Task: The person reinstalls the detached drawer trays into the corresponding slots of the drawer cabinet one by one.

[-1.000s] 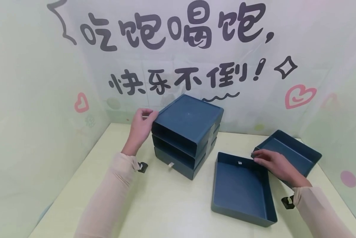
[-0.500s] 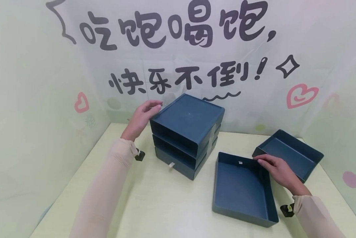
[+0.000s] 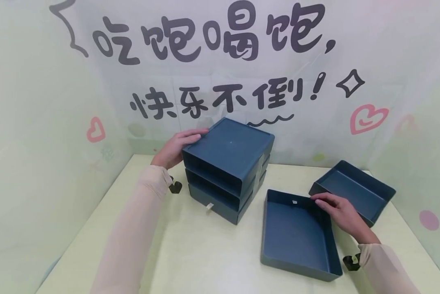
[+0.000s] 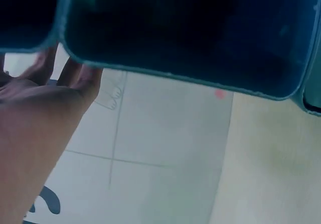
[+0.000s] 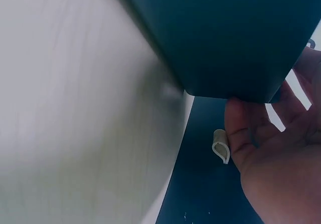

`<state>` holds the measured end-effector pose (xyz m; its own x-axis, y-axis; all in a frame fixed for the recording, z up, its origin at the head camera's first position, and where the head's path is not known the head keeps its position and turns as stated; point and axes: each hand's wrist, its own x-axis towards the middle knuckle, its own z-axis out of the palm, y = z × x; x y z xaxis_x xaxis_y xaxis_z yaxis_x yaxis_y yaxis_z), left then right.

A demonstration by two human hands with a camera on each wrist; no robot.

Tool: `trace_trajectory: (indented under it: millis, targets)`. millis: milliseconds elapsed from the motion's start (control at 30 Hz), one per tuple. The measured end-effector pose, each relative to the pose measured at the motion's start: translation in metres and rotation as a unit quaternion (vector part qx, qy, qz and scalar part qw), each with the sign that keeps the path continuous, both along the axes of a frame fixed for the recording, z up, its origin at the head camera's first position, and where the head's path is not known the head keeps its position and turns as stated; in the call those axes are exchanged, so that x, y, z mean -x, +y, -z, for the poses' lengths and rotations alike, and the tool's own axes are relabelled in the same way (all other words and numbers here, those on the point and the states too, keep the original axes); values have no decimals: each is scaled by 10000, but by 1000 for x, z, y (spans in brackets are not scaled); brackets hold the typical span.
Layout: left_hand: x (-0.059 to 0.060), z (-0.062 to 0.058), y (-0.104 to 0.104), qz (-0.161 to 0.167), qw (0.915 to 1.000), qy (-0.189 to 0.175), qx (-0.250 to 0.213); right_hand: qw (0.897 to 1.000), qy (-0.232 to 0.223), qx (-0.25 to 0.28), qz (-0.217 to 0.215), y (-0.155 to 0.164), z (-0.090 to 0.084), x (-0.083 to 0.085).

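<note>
A dark blue desktop drawer unit [image 3: 231,143] with stacked slots stands at the middle of the table. Its bottom slot holds a drawer with a small pale tab [image 3: 210,206]; the two slots above show open fronts. My left hand [image 3: 179,147] lies against the unit's left side, fingers stretched along the upper edge; in the left wrist view the fingertips pass behind the side wall. To the right lies a loose drawer [image 3: 297,237], hollow side up. My right hand [image 3: 341,212] pinches its far right corner, thumb at the corner in the right wrist view.
A second loose drawer [image 3: 356,188] lies behind the right hand, near the table's right edge, its pale loop tab [image 5: 220,146] facing the right wrist camera. A printed cloth backdrop [image 3: 227,73] rises behind the pale table [image 3: 198,253].
The left hand has moved from the unit's front left corner back along its left side, its fingers straightening. The right hand stays at the loose drawer's corner. The head view has shifted slightly.
</note>
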<state>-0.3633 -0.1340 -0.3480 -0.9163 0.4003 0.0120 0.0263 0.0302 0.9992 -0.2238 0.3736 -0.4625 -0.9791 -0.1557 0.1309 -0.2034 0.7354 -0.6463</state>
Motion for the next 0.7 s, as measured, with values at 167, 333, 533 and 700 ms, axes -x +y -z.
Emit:
trace_trajectory:
  millis: [167, 333, 533, 700]
  targets:
    - [9, 3, 2, -62, 9999, -79, 105, 10000, 11, -29, 68, -1, 3, 0]
    - [9, 4, 5, -189, 9996, 83, 170, 9998, 86, 37, 159, -3, 4, -1]
    - [10, 4, 8, -274, 9989, 362, 136, 9975, 459, 122, 517, -8, 15, -2]
    - [8, 6, 7, -297, 9988, 386, 74, 9960, 485, 194, 728, -14, 20, -3]
